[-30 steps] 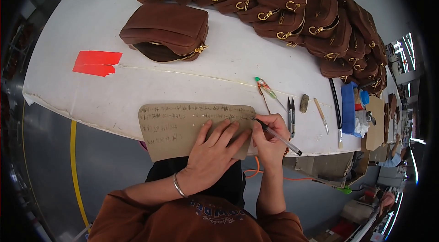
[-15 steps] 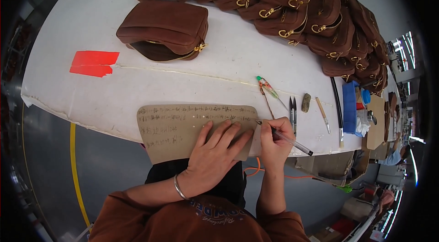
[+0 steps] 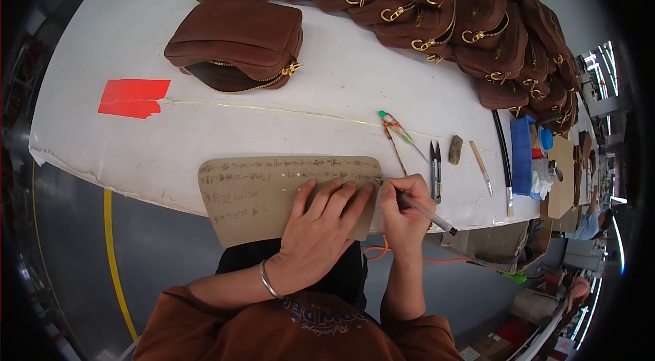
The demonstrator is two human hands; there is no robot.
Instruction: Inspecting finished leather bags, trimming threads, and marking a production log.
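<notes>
Pen (image 3: 440,222) is clamped in the fingers of the right hand (image 3: 408,214), its tip at the upper right edge of a brownish-grey card (image 3: 239,228) marked with rows of dark handwriting. From where I stand, the left hand (image 3: 317,228) lies palm down on that card, its fingers spread a little apart and pointing away from the person; a silver bangle (image 3: 267,280) circles the wrist. The card sits under those left fingers, mostly on the white counter (image 3: 225,129), its near part jutting past the edge. Just beyond the right fingers I see black snips (image 3: 438,177) and a thin pointed tool (image 3: 396,126) with a green-ended handle; farther to their right lie a greyish lump (image 3: 456,149), a slim light-coloured tool (image 3: 482,169), a long black brush (image 3: 503,156) and a blue bin (image 3: 522,156). Well beyond the left fingers lies an unzipped brown bag (image 3: 235,37), red tape (image 3: 134,98) sits off to their left, and a heap of similar bags (image 3: 471,27) rises well past the right fingers.
</notes>
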